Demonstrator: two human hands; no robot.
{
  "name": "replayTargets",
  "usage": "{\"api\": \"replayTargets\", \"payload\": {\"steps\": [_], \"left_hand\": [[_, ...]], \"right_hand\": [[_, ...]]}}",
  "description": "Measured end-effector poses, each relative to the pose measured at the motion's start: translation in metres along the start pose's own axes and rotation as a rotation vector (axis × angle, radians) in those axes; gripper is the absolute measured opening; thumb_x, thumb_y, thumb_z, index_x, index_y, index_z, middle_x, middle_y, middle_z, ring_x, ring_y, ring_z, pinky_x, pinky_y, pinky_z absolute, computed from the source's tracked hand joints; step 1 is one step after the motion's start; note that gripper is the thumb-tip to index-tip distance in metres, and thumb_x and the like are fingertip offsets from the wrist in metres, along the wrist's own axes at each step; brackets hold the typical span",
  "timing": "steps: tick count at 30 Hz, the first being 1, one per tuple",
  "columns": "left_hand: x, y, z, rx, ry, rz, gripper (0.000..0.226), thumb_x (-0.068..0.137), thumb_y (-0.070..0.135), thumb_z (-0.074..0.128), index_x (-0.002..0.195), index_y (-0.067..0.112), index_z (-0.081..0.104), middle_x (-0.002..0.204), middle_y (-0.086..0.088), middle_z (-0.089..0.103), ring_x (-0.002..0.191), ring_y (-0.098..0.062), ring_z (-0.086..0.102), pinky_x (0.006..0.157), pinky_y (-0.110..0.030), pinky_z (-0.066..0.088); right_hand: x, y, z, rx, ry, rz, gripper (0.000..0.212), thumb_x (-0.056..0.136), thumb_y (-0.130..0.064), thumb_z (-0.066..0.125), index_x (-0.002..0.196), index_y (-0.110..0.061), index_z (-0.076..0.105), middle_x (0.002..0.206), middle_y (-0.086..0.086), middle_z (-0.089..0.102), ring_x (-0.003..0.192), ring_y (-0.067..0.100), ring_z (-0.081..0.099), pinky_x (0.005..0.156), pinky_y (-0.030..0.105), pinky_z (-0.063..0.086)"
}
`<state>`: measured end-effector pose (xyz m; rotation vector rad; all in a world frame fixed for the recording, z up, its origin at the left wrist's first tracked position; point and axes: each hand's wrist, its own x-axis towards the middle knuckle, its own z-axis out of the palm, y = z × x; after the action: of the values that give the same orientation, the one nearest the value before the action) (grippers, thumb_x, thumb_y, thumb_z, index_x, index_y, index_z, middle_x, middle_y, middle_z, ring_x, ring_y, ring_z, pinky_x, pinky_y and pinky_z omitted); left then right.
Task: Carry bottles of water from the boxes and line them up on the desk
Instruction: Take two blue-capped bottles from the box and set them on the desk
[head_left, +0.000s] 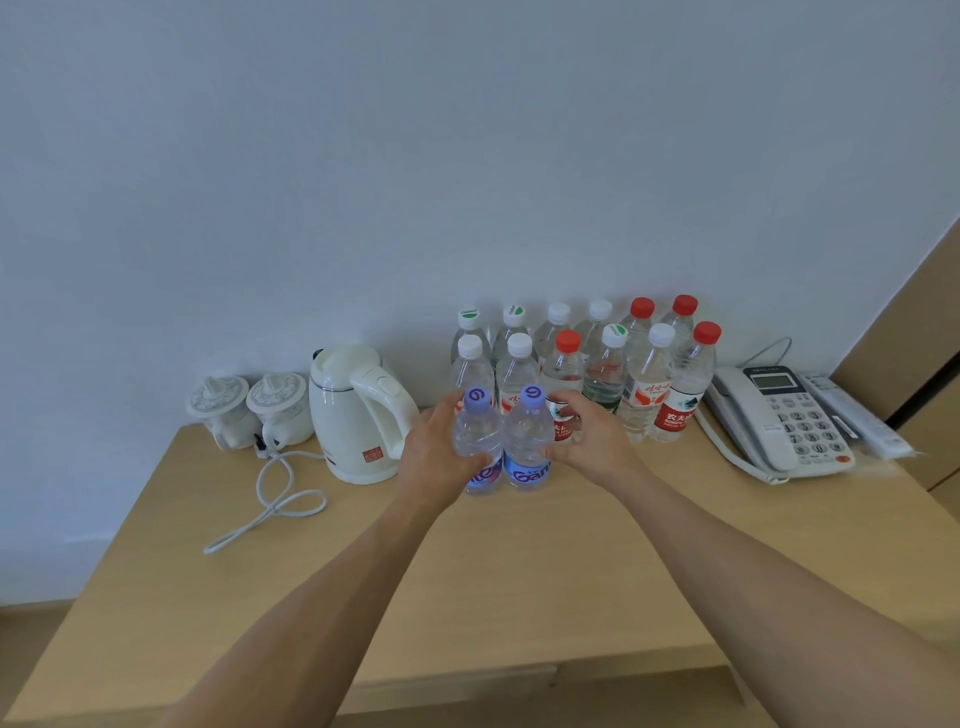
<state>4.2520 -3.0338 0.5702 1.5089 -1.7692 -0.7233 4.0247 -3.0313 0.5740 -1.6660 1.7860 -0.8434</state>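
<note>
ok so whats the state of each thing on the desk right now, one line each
left purple-cap bottle: upright on the desk, held by left hand
right purple-cap bottle: upright, touching the left one, right hand grip around it
bottles behind: upright, capped, in two rows by the wall
kettle: lid closed, cord loose on desk
two lidded cups: lids on
phone: handset on cradle

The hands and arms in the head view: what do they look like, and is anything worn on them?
Both arms are bare along all of their visible length: no sleeve shows. The left hand and the right hand wear no glove, and I see no ring, watch, bracelet or marking on either wrist. The fingers are uncovered.
</note>
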Motion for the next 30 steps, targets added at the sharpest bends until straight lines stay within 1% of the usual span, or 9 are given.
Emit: {"api": "replayTargets", "payload": {"steps": [2, 8, 12, 15, 21, 24, 25, 27, 30], "left_hand": [[-0.003, 0.0, -0.001, 0.018, -0.003, 0.015, 0.086, 0.07, 0.028, 0.085, 0.144, 0.036, 0.042, 0.119, 0.009, 0.056, 0.103, -0.008, 0.054, 0.081, -0.024, 0.041], [-0.009, 0.003, -0.008, 0.086, 0.004, 0.069, 0.091, 0.07, 0.03, 0.086, 0.148, 0.036, 0.038, 0.131, 0.005, 0.052, 0.114, -0.012, 0.054, 0.084, -0.019, 0.035], [-0.008, 0.007, -0.015, 0.114, 0.012, 0.085, 0.091, 0.072, 0.032, 0.085, 0.148, 0.037, 0.036, 0.136, 0.002, 0.051, 0.119, -0.015, 0.054, 0.085, -0.022, 0.037], [-0.009, 0.01, -0.016, 0.114, 0.002, 0.105, 0.09, 0.074, 0.033, 0.085, 0.149, 0.035, 0.036, 0.137, 0.001, 0.05, 0.121, -0.017, 0.054, 0.085, -0.024, 0.039], [-0.014, 0.017, -0.012, 0.141, -0.005, 0.184, 0.086, 0.074, 0.026, 0.085, 0.148, 0.027, 0.041, 0.143, 0.0, 0.044, 0.127, -0.02, 0.048, 0.085, -0.028, 0.042], [-0.02, 0.027, -0.01, 0.236, 0.046, 0.212, 0.085, 0.073, 0.028, 0.085, 0.147, 0.025, 0.043, 0.15, -0.005, 0.038, 0.134, -0.026, 0.038, 0.097, -0.04, 0.046], [-0.022, 0.031, -0.01, 0.284, 0.072, 0.24, 0.084, 0.073, 0.03, 0.084, 0.147, 0.025, 0.045, 0.152, -0.007, 0.036, 0.137, -0.028, 0.035, 0.103, -0.045, 0.043], [-0.023, 0.041, -0.008, 0.377, 0.102, 0.33, 0.08, 0.075, 0.033, 0.084, 0.145, 0.022, 0.048, 0.155, -0.01, 0.036, 0.142, -0.032, 0.033, 0.112, -0.049, 0.035], [-0.021, 0.059, -0.001, 0.494, 0.086, 0.421, 0.073, 0.08, 0.037, 0.079, 0.145, 0.02, 0.051, 0.154, -0.013, 0.039, 0.144, -0.035, 0.032, 0.118, -0.05, 0.027]], "right_hand": [[-0.004, -0.001, 0.001, -0.021, 0.001, 0.002, 0.078, 0.068, -0.019, 0.087, 0.136, -0.028, 0.051, 0.131, -0.001, 0.058, 0.118, 0.017, 0.056, 0.099, 0.044, 0.049], [-0.016, -0.007, 0.001, -0.064, 0.001, -0.018, 0.08, 0.069, -0.02, 0.086, 0.138, -0.029, 0.048, 0.135, -0.001, 0.055, 0.122, 0.021, 0.054, 0.1, 0.045, 0.047], [-0.021, -0.011, 0.002, -0.076, 0.012, -0.01, 0.081, 0.07, -0.021, 0.086, 0.14, -0.031, 0.046, 0.137, 0.0, 0.053, 0.123, 0.021, 0.052, 0.101, 0.042, 0.046], [-0.026, -0.016, 0.001, -0.066, 0.023, 0.01, 0.081, 0.071, -0.021, 0.085, 0.14, -0.032, 0.045, 0.138, 0.002, 0.052, 0.124, 0.022, 0.052, 0.101, 0.044, 0.046], [-0.044, -0.014, -0.003, -0.072, 0.056, 0.033, 0.084, 0.071, -0.019, 0.084, 0.144, -0.026, 0.043, 0.138, 0.007, 0.052, 0.128, 0.024, 0.05, 0.103, 0.044, 0.044], [-0.055, -0.01, -0.008, -0.074, 0.081, 0.033, 0.081, 0.071, -0.019, 0.085, 0.142, -0.026, 0.046, 0.136, 0.006, 0.056, 0.125, 0.023, 0.053, 0.101, 0.038, 0.046], [-0.059, -0.009, -0.01, -0.073, 0.098, 0.038, 0.08, 0.071, -0.02, 0.085, 0.142, -0.026, 0.047, 0.136, 0.003, 0.056, 0.125, 0.022, 0.053, 0.099, 0.035, 0.045], [-0.067, -0.006, -0.016, -0.095, 0.119, 0.063, 0.079, 0.075, -0.025, 0.082, 0.145, -0.026, 0.044, 0.142, 0.002, 0.051, 0.128, 0.021, 0.05, 0.101, 0.035, 0.044], [-0.078, 0.002, -0.031, -0.184, 0.134, 0.097, 0.075, 0.084, -0.03, 0.074, 0.15, -0.025, 0.037, 0.151, 0.004, 0.043, 0.134, 0.023, 0.044, 0.107, 0.038, 0.04]]}}
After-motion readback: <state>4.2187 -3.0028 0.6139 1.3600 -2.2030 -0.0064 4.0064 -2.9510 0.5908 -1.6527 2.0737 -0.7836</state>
